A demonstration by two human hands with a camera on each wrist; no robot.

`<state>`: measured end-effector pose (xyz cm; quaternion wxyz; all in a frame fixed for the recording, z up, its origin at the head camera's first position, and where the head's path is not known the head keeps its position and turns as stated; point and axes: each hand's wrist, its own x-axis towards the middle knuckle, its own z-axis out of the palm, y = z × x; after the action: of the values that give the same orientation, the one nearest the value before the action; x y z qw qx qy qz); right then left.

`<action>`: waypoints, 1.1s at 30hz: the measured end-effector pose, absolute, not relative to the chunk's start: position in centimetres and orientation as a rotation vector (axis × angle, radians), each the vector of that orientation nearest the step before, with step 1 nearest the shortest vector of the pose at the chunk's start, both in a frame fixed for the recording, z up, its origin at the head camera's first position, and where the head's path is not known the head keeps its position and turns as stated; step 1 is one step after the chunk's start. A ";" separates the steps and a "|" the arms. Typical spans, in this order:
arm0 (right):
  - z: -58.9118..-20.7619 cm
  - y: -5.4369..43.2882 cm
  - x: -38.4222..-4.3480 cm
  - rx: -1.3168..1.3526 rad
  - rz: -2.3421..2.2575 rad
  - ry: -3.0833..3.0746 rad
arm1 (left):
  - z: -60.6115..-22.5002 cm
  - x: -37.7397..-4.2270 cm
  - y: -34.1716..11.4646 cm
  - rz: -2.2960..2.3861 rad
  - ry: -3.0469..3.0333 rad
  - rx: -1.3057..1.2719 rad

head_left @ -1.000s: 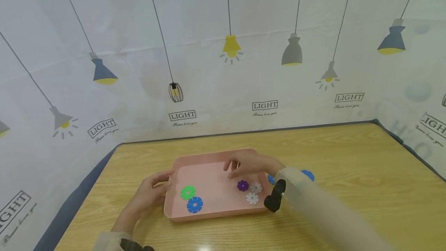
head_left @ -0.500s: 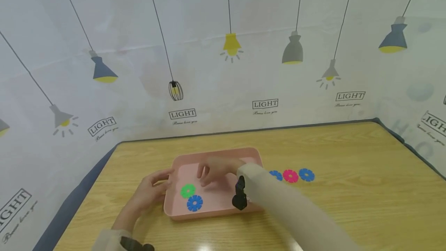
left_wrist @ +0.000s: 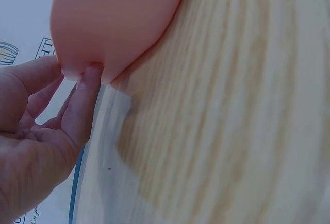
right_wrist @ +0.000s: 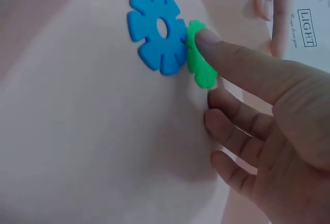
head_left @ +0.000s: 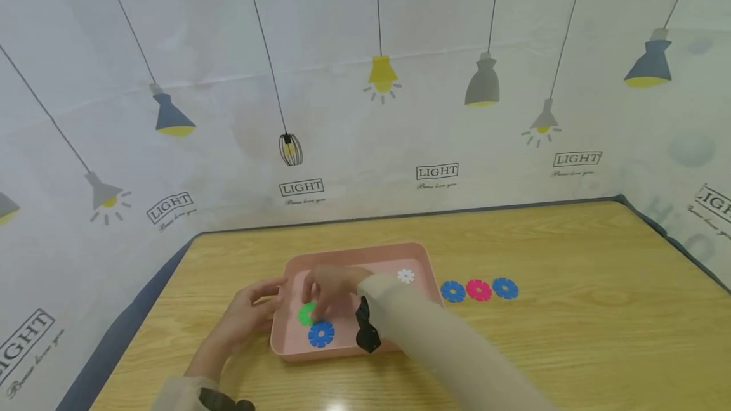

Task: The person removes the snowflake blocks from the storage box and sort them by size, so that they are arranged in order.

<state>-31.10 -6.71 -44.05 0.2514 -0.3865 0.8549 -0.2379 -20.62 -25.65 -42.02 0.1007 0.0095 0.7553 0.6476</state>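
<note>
My left hand grips the left wall of a pink tray; in the left wrist view the thumb and fingers meet at its edge. Inside the tray, my right hand reaches down over a green flower-shaped notched disc. Its thumb overlaps the green disc in the right wrist view, while the other fingers curve beside it. A blue notched disc lies flat against the green one. At the tray's back right lies a white disc. The right forearm covers the tray's front right part.
On the wooden table, right of the tray, a blue disc, a pink disc and another blue disc lie in a row. A wall sheet printed with lamps stands behind the table.
My right hand has moved left across the tray and lowered to the green disc. The disc row and the white disc now show from behind the arm. My left hand stays on the tray.
</note>
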 end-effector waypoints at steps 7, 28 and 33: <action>-36.5 -5.5 -25.6 -0.967 -0.618 2.335 | -42.0 -20.7 -25.7 1.890 2.235 0.059; -37.8 -6.1 -27.5 -1.038 -0.583 2.333 | -42.1 -20.7 -25.8 1.885 2.244 0.051; -37.1 -5.6 -28.0 -1.162 -0.612 2.308 | -42.1 -20.6 -25.7 1.901 2.230 0.053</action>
<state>-28.03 -5.55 -37.07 0.2408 -0.4249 0.8435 -0.2236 -20.63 -25.71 -42.14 0.1051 0.0180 0.7566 0.6451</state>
